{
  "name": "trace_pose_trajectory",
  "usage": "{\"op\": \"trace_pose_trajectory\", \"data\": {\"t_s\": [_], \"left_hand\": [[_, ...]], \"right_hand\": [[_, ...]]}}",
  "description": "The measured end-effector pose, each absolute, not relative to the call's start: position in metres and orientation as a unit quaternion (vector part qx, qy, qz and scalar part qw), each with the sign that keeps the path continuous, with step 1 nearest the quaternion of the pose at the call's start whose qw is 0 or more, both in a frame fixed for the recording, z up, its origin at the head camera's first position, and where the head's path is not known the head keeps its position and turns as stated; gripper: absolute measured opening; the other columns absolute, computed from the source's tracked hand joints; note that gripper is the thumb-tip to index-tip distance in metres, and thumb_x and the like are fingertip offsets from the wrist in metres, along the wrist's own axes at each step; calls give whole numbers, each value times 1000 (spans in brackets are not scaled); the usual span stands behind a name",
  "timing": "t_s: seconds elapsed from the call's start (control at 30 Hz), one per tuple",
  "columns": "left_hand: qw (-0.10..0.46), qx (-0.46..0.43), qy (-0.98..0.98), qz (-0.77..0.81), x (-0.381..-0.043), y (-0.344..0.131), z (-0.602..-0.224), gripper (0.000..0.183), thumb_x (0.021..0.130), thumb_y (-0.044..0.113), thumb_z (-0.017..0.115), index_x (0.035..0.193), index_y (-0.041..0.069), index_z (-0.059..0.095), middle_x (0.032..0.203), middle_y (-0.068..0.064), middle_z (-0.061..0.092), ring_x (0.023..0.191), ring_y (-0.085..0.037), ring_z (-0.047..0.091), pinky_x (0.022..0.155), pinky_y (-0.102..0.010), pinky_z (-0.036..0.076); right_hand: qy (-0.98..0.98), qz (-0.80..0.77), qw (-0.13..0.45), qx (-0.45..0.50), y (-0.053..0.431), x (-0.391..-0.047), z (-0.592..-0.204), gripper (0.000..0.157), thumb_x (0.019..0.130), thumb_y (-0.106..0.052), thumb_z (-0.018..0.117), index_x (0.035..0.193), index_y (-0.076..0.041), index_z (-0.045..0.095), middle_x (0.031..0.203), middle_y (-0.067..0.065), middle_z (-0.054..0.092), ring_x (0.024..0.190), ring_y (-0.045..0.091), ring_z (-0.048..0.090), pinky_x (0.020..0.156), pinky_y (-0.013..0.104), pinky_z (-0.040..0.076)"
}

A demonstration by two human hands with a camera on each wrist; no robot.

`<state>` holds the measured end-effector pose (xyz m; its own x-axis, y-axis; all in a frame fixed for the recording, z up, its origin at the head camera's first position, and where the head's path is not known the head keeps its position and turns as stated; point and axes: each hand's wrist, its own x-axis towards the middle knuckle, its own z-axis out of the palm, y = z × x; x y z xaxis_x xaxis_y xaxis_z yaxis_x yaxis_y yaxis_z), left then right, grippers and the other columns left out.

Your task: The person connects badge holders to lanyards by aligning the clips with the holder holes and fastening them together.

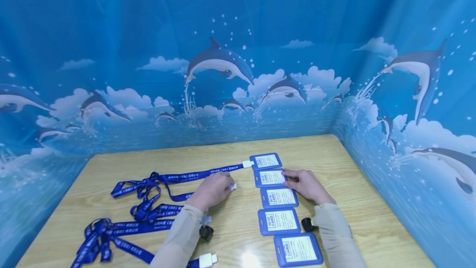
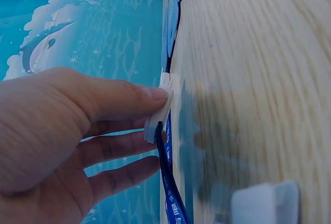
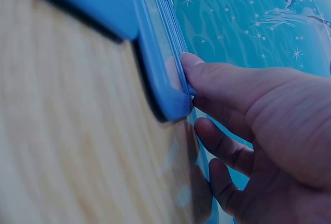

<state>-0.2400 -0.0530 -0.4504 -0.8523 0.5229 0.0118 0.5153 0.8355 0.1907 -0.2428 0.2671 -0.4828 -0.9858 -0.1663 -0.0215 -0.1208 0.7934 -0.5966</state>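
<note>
My left hand (image 1: 215, 189) pinches the white plastic clip (image 2: 160, 113) of a blue lanyard between thumb and fingers, just above the wooden table. From that clip the lanyard strap (image 2: 173, 195) trails away. Across a gap, my right hand (image 1: 306, 185) grips the right edge of the second blue badge holder (image 1: 270, 178) from the back, thumb on its face. In the right wrist view, the thumb lies against a blue holder edge (image 3: 178, 105). Behind it, the farthest badge holder (image 1: 266, 161) has a lanyard's white clip (image 1: 247, 164) at its left end.
More blue badge holders (image 1: 279, 197) lie in a column toward the front. Bundled blue lanyards (image 1: 98, 228) spread over the left side, with another white clip (image 1: 206, 260) near the front. A dolphin-print curtain (image 1: 223, 127) encloses the table's back and sides.
</note>
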Motion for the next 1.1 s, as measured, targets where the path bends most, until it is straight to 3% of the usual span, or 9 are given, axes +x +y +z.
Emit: {"op": "trace_pose_trajectory", "data": {"t_s": [1.1], "left_hand": [[18,269,958,101,-241,-43,-451,21,90,16,76,111,14,77,113,-3,73,105,-20,68,96,-35,58]], "right_hand": [[944,-319,34,-83,268,-242,-483,42,95,-26,71,135,-14,65,147,11,55,139,40,47,114,57,41]]}}
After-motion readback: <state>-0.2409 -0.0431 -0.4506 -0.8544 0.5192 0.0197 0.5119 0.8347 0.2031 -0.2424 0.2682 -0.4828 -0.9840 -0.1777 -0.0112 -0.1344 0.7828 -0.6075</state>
